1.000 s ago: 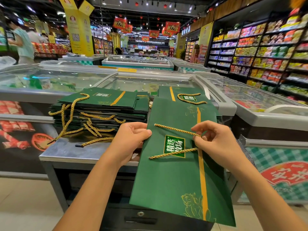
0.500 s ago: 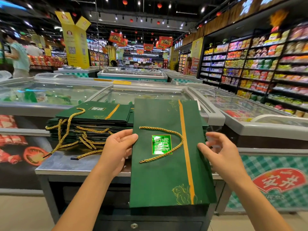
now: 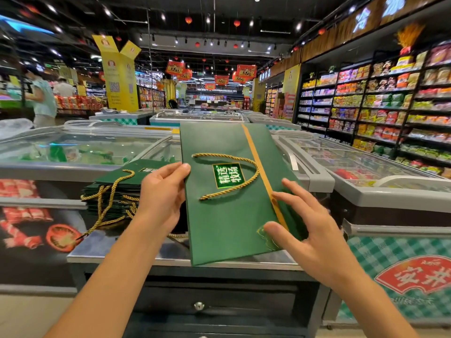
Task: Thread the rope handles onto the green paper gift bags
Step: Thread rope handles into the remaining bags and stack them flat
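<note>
Left grip (image 3: 163,193): pinched the bag (image 3: 219,228) by its left edge, thumb on top, the other fingers hidden beneath the paper.
Right grip (image 3: 307,225): spread, with straight fingers and thumb lying on the bag's near right corner, curled round nothing.
Bag: flat and green, between the two grips, its far end rising beyond them. Whether its near end touched the counter (image 3: 170,258) could not be told.
Rope (image 3: 253,175): a gold loop lay on the bag's face between the grips. Both ends met the paper just right of the left grip, and the knots were out of sight.
Hidden: the right grip covered the near end of the stripe (image 3: 258,162) and part of a gold drawing at the corner.
Stack (image 3: 109,191): sat left of the left grip and partly behind it, ropes dangling. Its top label was too blurred to read.
Label (image 3: 228,176): 精选牧场, turned sideways, inside the rope loop.
Badge (image 3: 415,281): right of the right forearm, red with white characters, seemingly 安井.
Hanging signs (image 3: 246,71): far beyond the grips, with the writing smeared.
</note>
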